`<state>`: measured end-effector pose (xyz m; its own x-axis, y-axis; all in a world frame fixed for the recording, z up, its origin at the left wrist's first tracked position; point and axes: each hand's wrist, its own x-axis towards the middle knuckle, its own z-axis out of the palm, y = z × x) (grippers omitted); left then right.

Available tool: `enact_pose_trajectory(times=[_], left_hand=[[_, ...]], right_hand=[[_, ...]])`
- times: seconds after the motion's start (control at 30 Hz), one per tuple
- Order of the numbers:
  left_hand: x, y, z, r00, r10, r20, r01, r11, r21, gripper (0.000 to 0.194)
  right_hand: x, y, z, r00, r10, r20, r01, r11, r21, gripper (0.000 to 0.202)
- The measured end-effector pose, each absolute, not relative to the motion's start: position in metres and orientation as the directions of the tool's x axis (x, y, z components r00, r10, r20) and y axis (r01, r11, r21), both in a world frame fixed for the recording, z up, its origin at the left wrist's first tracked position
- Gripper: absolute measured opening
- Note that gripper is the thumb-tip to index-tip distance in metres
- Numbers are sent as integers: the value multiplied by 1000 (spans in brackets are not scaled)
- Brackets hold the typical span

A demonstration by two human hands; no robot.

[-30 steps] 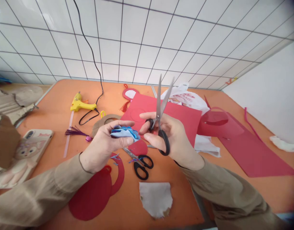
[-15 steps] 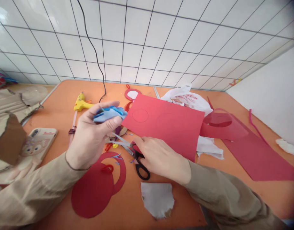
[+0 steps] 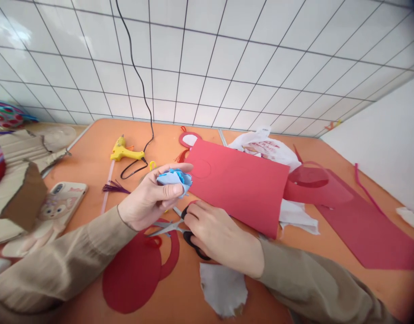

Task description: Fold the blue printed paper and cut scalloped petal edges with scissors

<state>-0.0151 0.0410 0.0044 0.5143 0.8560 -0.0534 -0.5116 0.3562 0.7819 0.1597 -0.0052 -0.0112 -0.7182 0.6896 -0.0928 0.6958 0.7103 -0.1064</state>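
Observation:
Between the thumb and fingers of my left hand (image 3: 149, 198) is a bundle of layered blue paper or felt pieces (image 3: 175, 177). My right hand (image 3: 216, 231) grips black-handled scissors (image 3: 168, 227), their blades spread apart and pointing left, below the left hand. Under the blades lie a dark red disc (image 3: 132, 272) and a red ring (image 3: 175, 252), with a small red loop (image 3: 154, 242) on the disc. A red sheet (image 3: 242, 180) with a drawn circle lies just beyond my right hand. Nearer to me rests a grey-white scrap (image 3: 223, 288).
A yellow glue gun (image 3: 125, 150) with a black cable lies at the back left. A purple tassel (image 3: 116, 186), a phone in a cartoon case (image 3: 63, 209) and torn cardboard (image 3: 20, 193) are on the left. A white plastic bag (image 3: 270, 148) and more red sheets (image 3: 369, 225) occupy the right.
My left hand has moved right and slightly down, turning the blue bundle. The scissors have swung lower, and their blades are wider apart. The view has shifted a little.

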Motion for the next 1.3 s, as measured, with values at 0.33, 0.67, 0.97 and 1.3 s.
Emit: enact_pose_trajectory(times=[0.33, 0.67, 0.97, 1.3], left_hand=[[-16, 41, 0, 525, 849, -66, -455, 345, 821, 35], [-11, 39, 1, 444, 893, -73, -407, 274, 871, 34], [-9, 36, 2, 317, 948, -42, -182, 104, 978, 33], [-11, 37, -3, 277, 961, -11, -145, 53, 988, 33]], right_hand=[[164, -5, -9, -722, 682, -116, 692, 711, -124, 7], [173, 0, -5, -722, 676, -150, 690, 685, -235, 13], [165, 2, -10, -689, 720, -85, 725, 685, -73, 19], [170, 5, -9, -758, 645, -97, 650, 734, -196, 12]])
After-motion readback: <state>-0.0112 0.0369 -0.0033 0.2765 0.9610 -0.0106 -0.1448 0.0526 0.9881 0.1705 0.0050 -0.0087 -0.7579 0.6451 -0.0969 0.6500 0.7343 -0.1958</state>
